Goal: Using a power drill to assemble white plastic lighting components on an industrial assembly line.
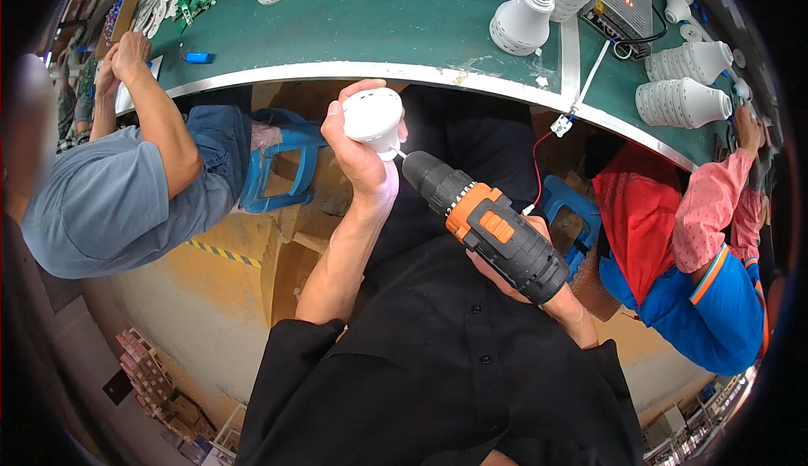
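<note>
My left hand (358,156) is closed around a white plastic lamp housing (373,117), its wide vented end tilted up and its narrow neck toward the drill. In my right hand (498,277) is a black and orange cordless drill (486,224), pointing up and left. The drill's bit (399,153) reaches the neck of the housing; whether it touches a screw cannot be seen. The drill's body covers most of my right hand's fingers and the handle. Both hands are in front of my body, just short of the bench edge.
The green bench (379,24) with a pale metal edge holds stacked white housings (683,104), a metal power supply box (621,7) and a blue cylinder (199,58). A red wire (539,167) hangs from the edge. Co-workers sit left (126,188) and right (699,289), near blue stools (282,163).
</note>
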The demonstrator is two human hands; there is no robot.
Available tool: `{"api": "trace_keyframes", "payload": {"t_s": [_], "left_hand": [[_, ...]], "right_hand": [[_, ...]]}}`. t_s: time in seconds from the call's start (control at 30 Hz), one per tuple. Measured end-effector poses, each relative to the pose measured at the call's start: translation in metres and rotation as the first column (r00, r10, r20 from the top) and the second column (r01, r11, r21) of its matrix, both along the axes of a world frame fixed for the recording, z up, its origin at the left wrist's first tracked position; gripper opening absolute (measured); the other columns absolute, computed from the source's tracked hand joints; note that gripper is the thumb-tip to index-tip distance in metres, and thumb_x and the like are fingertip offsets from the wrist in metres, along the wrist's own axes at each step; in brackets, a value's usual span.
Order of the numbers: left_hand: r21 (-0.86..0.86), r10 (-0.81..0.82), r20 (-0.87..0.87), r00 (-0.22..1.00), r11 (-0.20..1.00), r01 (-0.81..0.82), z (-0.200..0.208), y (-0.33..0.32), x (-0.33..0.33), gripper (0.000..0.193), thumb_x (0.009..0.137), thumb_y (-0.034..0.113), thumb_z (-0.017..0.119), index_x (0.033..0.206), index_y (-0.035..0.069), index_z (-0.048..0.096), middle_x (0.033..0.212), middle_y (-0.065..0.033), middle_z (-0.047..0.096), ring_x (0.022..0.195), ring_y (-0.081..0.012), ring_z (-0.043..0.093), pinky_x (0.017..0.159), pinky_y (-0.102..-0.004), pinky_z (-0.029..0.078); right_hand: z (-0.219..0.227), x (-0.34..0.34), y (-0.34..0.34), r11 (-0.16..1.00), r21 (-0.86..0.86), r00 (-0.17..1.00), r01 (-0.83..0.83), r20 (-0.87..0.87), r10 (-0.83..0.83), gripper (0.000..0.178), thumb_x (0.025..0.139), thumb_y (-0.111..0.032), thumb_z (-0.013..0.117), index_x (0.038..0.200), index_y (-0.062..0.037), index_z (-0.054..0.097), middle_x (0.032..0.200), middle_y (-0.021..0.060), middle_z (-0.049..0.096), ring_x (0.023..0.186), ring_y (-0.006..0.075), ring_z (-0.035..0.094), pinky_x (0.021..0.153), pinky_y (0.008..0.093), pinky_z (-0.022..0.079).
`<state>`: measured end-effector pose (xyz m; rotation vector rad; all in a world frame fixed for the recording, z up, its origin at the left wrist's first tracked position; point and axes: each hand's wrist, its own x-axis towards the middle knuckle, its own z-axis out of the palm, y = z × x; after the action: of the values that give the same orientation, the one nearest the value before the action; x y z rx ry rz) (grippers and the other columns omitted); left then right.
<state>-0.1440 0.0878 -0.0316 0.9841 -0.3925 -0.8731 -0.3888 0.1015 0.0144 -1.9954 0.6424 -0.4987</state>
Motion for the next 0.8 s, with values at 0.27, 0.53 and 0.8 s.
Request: {"api": "trace_keyframes", "payload": {"t_s": [0.27,0.53,0.8], "left_hand": [[-0.003,0.001,0.005,1.000,1.000,-0.001,0.001,0.000,0.000,0.056,0.099,0.045,0.026,0.109,0.001,0.059,0.075,-0.0143,0.062,0.058,-0.0190,0.056,0.053,-0.0301,0.045],[-0.009,0.008,-0.006,1.000,1.000,-0.008,0.001,-0.001,-0.001,0.056,0.099,0.045,0.026,0.109,0.001,0.059,0.075,-0.0135,0.061,0.059,-0.0185,0.056,0.053,-0.0301,0.045],[0.010,0.010,-0.001,1.000,1.000,-0.010,-0.002,0.000,-0.003,0.055,0.099,0.045,0.026,0.110,0.001,0.058,0.074,-0.0127,0.061,0.059,-0.0182,0.055,0.053,-0.0304,0.044]], "right_hand": [[-0.004,0.000,0.002,0.997,-0.083,1.000,0.010,0.018,-0.009,0.043,0.076,-0.008,0.081,0.117,-0.0138,0.068,0.115,0.0027,0.069,0.104,0.0240,0.064,0.085,0.0368,0.046],[0.000,0.005,0.000,0.996,-0.089,1.000,0.011,0.010,-0.010,0.041,0.075,-0.008,0.082,0.114,-0.0131,0.069,0.112,0.0034,0.069,0.102,0.0239,0.063,0.084,0.0363,0.045],[0.008,0.015,-0.009,0.994,-0.103,0.994,0.037,0.110,-0.026,0.027,0.068,-0.004,0.075,0.093,0.0021,0.064,0.086,0.0140,0.067,0.072,0.0315,0.068,0.066,0.0327,0.054]]}}
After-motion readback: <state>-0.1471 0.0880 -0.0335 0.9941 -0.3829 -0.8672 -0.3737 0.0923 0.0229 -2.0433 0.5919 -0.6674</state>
